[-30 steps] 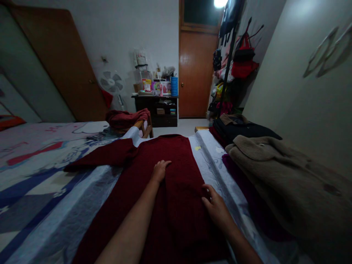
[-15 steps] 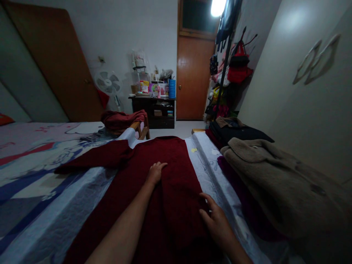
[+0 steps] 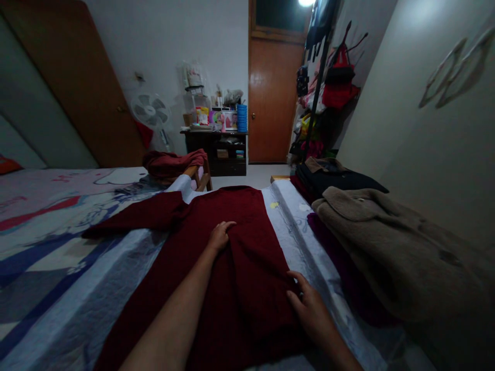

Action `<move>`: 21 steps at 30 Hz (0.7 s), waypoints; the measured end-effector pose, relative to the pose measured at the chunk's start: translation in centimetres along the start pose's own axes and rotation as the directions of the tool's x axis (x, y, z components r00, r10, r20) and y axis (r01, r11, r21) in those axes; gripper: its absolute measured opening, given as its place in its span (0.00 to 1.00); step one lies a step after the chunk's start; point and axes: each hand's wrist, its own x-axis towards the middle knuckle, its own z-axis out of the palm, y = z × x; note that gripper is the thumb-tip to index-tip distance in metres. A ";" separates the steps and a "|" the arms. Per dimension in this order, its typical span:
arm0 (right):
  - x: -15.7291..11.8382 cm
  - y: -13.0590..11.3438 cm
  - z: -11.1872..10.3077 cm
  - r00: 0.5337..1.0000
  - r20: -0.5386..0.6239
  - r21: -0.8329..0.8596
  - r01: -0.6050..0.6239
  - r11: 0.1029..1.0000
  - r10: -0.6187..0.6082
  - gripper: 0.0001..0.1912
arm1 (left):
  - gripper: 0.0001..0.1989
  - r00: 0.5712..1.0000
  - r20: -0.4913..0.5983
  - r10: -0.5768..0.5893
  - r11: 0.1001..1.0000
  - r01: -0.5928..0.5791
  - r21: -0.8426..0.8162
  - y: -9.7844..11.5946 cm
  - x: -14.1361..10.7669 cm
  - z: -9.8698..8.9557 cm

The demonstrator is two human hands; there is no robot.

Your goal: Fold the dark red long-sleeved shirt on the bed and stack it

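Note:
A dark red long-sleeved garment point(image 3: 197, 288) lies spread out before me, its collar end at the far side. One sleeve point(image 3: 143, 214) stretches out to the left. A long strip of the same cloth point(image 3: 257, 278) lies lengthwise over the body's right half. My left hand point(image 3: 220, 236) rests on the garment at the upper left edge of this strip, thumb stuck out to the right and the other fingers partly hidden. At the garment's right edge is my right hand point(image 3: 307, 306), thumb and forefinger apart, fingertips touching the cloth.
On the right a brown-grey coat point(image 3: 386, 247) and a dark folded garment point(image 3: 340, 178) are piled beside a pale cabinet point(image 3: 417, 139). Reddish clothes point(image 3: 170, 165) lie at the far left over a wooden bed end. A patterned bedspread point(image 3: 46, 226) covers the left side.
My right hand has shifted slightly along the garment's right edge, and the cloth near it has moved a little. My left hand stays in the same place on the garment. The camera view has tilted slightly.

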 end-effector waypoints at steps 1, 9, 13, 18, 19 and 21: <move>0.0 0.1 0.0 1.000 -0.001 -0.003 0.007 1.000 -0.007 0.23 | 0.26 1.000 -0.004 0.002 1.000 -0.002 -0.014 -0.1 0.0 0.0; -1.0 -0.4 0.3 0.999 0.034 -0.101 -0.034 0.994 0.038 0.27 | 0.20 0.999 -0.037 0.014 0.997 -0.017 -0.071 0.2 0.0 -0.3; -1.6 -0.7 0.3 0.993 0.083 -0.149 -0.075 0.986 0.088 0.34 | 0.20 0.998 -0.016 0.066 0.998 -0.066 0.014 1.2 -0.4 -0.4; -1.7 -1.0 0.0 0.989 0.117 -0.074 -0.087 0.993 0.096 0.34 | 0.20 0.994 0.079 0.077 0.986 -0.087 0.141 2.2 -1.0 -0.5; -1.6 -1.1 -0.1 0.987 0.126 -0.042 -0.090 0.995 0.095 0.34 | 0.20 0.993 0.090 0.073 0.984 -0.087 0.157 2.3 -1.1 -0.6; -1.6 -1.2 -0.3 0.986 0.141 0.008 -0.095 0.995 0.093 0.32 | 0.21 0.993 0.099 0.067 0.980 -0.084 0.179 2.5 -1.1 -0.7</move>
